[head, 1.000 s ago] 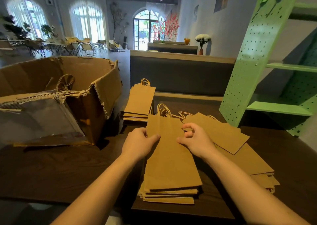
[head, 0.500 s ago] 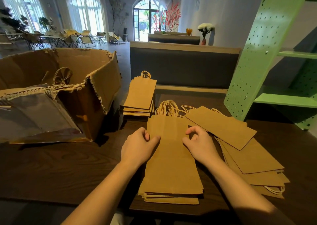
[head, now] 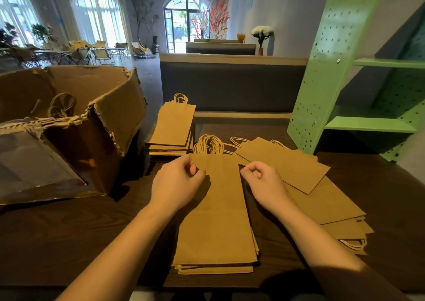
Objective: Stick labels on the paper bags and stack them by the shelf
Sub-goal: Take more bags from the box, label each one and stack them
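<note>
Where bags (head: 216, 220) lie, dark wooden table (head: 69, 243), arched windows (head: 99, 18)

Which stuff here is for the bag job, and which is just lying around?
For the job: middle bag stack, fanned bags, far bag stack, green shelf, left hand, right hand, cardboard box, handles showing inside.
Just lying about: white flowers, folding chairs, red blossom branches.

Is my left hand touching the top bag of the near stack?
Touching: head view shows the left hand pinching the top bag at its left edge.
</note>
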Demonstrator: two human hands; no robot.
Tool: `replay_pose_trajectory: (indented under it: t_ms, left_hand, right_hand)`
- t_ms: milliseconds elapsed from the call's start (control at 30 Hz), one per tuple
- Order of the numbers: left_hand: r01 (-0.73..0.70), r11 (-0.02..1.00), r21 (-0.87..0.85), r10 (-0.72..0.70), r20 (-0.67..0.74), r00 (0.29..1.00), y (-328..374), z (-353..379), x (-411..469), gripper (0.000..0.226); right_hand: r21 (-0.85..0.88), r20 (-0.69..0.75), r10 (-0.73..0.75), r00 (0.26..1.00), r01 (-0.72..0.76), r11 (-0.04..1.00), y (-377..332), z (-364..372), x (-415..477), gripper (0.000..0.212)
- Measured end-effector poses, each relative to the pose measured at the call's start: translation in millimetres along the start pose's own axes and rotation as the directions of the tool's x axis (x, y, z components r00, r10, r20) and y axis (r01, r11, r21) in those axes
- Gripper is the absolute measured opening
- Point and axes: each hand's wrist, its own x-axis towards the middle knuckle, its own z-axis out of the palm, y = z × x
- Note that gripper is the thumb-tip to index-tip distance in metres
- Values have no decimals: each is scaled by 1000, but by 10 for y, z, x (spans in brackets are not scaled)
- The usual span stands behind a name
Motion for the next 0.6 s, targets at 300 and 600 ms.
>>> replay_pose_trajectory:
  t_ms: [300, 600]
  left_hand:
    - [-296, 954, -39, 287, 386, 877, 455, 193, 425, 18]
    - [-425, 903, -70, 422, 339, 841, 223, 393, 465, 13]
  right_hand:
    - [-712, -21, 85, 996, -75, 699, 327, -224, 502, 42]
    - [-863, -58, 306, 950, -202, 464, 445, 19, 776, 56]
